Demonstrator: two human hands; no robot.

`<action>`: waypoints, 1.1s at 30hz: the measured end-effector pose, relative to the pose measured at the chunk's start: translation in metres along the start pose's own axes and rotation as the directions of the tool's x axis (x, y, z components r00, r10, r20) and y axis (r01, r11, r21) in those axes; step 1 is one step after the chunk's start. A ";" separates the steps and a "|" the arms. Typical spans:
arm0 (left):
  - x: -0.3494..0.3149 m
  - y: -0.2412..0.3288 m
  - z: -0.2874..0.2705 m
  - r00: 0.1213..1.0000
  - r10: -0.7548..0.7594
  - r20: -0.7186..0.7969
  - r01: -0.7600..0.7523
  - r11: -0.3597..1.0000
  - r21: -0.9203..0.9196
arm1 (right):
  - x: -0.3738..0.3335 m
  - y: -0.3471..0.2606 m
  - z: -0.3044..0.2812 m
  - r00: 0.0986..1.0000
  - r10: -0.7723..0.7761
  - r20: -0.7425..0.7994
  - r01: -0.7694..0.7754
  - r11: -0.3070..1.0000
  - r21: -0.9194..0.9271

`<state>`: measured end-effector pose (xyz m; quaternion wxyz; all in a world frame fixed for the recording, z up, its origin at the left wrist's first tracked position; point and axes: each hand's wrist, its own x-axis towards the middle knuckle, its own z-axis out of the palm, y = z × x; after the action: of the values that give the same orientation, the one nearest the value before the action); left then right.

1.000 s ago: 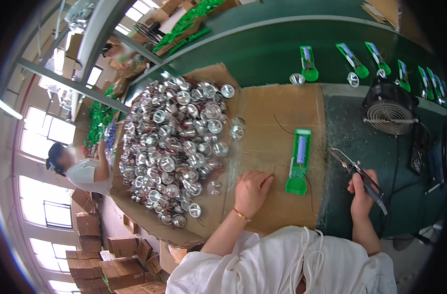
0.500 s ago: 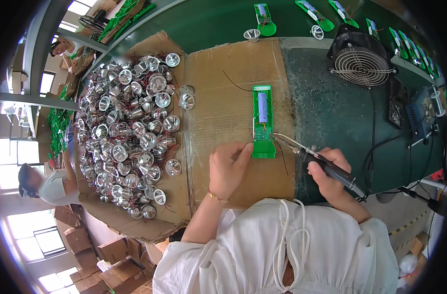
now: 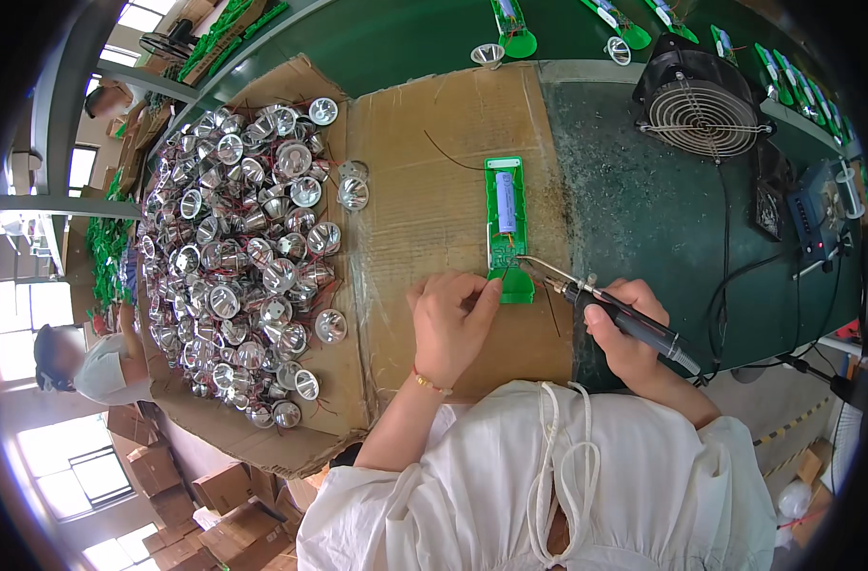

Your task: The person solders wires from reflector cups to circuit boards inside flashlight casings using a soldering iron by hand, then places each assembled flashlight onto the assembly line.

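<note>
On the cardboard sheet lies a green plastic housing (image 3: 517, 288) holding a purple cylindrical battery (image 3: 506, 203) and a small green circuit board (image 3: 504, 255). My left hand (image 3: 451, 319) is beside the housing's lower part, thumb and forefinger pinched on a thin dark wire (image 3: 506, 273) that reaches toward the board. My right hand (image 3: 628, 328) grips a black soldering iron (image 3: 634, 326) with a metal feed tube fixed along it. The iron's tip meets the board's right side, though the exact contact is too small to make out.
To the left, a cardboard box (image 3: 344, 419) is heaped with silver reflector cups (image 3: 279, 275). A black fan (image 3: 702, 124) with a wire grille stands at far right, near a blue soldering station (image 3: 818, 214). More green housings (image 3: 520, 43) line the back. Another person (image 3: 106, 366) is at far left.
My left hand has shifted slightly right and now pinches at the wire by the board. The iron's tip has moved left onto the board. The whole view has shifted slightly.
</note>
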<state>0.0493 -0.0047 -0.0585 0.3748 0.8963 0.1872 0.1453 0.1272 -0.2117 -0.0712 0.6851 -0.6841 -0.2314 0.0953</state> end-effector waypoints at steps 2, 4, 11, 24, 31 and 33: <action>0.000 -0.001 0.001 1.000 0.020 -0.018 -0.020 1.000 0.017 | 0.000 0.000 0.001 0.999 0.017 -0.029 -0.018 1.000 -0.013; 0.000 -0.002 0.002 1.000 0.010 -0.011 -0.010 1.000 0.000 | 0.000 0.001 0.002 0.999 0.026 -0.043 -0.027 1.000 -0.005; 0.000 -0.004 0.004 1.000 0.012 -0.016 -0.012 1.000 0.022 | -0.001 -0.002 0.004 0.997 0.077 -0.028 -0.078 0.997 -0.024; 0.001 -0.004 0.004 0.999 -0.035 0.007 0.036 0.999 -0.025 | -0.002 -0.005 0.004 0.990 0.104 -0.093 -0.097 0.992 0.084; 0.001 -0.001 0.003 0.999 -0.046 0.007 0.046 0.999 -0.018 | -0.002 -0.002 0.004 0.989 0.112 -0.099 -0.104 0.991 0.089; 0.001 0.001 0.002 0.998 -0.054 0.012 0.054 0.998 -0.020 | -0.002 -0.002 0.004 0.988 0.119 -0.101 -0.108 0.989 0.104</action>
<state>0.0514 -0.0058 -0.0594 0.3886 0.8879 0.2077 0.1319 0.1231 -0.2087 -0.0697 0.7227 -0.6658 -0.1501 0.1087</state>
